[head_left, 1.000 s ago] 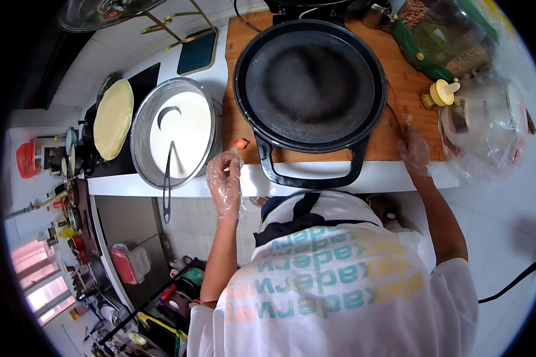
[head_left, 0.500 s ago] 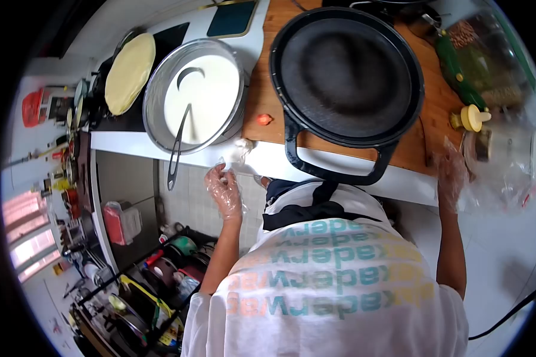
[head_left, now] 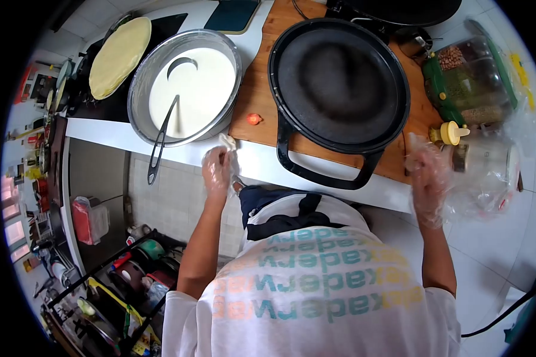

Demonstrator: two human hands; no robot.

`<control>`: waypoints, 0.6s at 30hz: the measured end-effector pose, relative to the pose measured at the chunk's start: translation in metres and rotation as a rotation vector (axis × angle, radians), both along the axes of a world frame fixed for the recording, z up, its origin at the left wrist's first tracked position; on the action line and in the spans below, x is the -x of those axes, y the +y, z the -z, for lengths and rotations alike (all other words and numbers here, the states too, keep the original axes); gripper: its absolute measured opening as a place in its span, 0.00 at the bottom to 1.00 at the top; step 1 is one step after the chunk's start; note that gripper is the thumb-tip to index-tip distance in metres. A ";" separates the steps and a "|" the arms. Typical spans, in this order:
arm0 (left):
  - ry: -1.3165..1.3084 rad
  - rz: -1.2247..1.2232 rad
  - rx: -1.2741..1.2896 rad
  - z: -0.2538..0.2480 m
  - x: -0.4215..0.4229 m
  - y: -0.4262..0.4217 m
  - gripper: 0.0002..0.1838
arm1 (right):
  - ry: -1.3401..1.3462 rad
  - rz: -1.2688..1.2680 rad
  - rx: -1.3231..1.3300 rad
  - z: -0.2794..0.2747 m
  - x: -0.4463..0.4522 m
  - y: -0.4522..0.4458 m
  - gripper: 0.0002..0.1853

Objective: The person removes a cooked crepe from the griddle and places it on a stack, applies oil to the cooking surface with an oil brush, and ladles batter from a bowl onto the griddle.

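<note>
My left hand [head_left: 216, 171], in a clear plastic glove, is at the counter edge with its fingers drawn together on a small crumpled white cloth [head_left: 227, 141]. Just left of it stands a metal bowl [head_left: 134, 98] of pale batter [head_left: 205, 89], a dark ladle [head_left: 161, 140] leaning over its rim. A small red-orange piece [head_left: 254, 119] lies on the wooden board [head_left: 253, 89]. To the right of that is a round black pan [head_left: 342, 83] with a loop handle. My right hand [head_left: 429, 181], also gloved, holds nothing, fingers loosely apart, beside a clear plastic bag [head_left: 479, 199].
Thin yellow pancakes [head_left: 120, 58] lie at the far left. On the right are a yellow-capped brush [head_left: 448, 134], a clear jar [head_left: 494, 157] and a green-edged grain container [head_left: 467, 80]. A dark square pad [head_left: 232, 15] is at the back. Below left stands a rack of cookware [head_left: 131, 273].
The camera view has shifted. My left hand moved back up to the white cloth from below the counter edge. My right hand moved from the board's right side toward the counter's front edge.
</note>
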State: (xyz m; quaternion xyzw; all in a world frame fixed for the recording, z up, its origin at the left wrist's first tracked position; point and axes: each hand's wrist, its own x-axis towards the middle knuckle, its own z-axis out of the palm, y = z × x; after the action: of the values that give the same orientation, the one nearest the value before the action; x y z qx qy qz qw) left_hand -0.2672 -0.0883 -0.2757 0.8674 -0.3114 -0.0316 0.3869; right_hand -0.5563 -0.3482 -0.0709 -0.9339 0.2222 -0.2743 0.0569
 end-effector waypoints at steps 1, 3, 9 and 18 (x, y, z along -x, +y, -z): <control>0.106 -0.023 0.046 -0.014 0.007 0.004 0.05 | 0.039 -0.070 -0.036 -0.006 -0.007 0.008 0.12; 0.212 0.001 0.124 -0.064 0.034 0.003 0.03 | 0.100 -0.238 -0.174 -0.015 -0.030 0.022 0.14; 0.093 0.466 0.283 -0.153 0.077 -0.038 0.07 | 0.006 -0.637 -0.757 0.012 -0.101 0.068 0.18; 0.633 0.456 0.505 -0.155 0.066 -0.045 0.16 | 0.029 -0.582 -0.736 0.007 -0.130 0.057 0.14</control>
State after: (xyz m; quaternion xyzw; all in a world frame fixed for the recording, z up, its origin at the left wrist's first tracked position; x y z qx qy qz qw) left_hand -0.3329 -0.1334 -0.1211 0.6030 -0.3588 -0.3023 0.6452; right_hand -0.4265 -0.2917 -0.0775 -0.8789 0.0344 -0.1367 0.4557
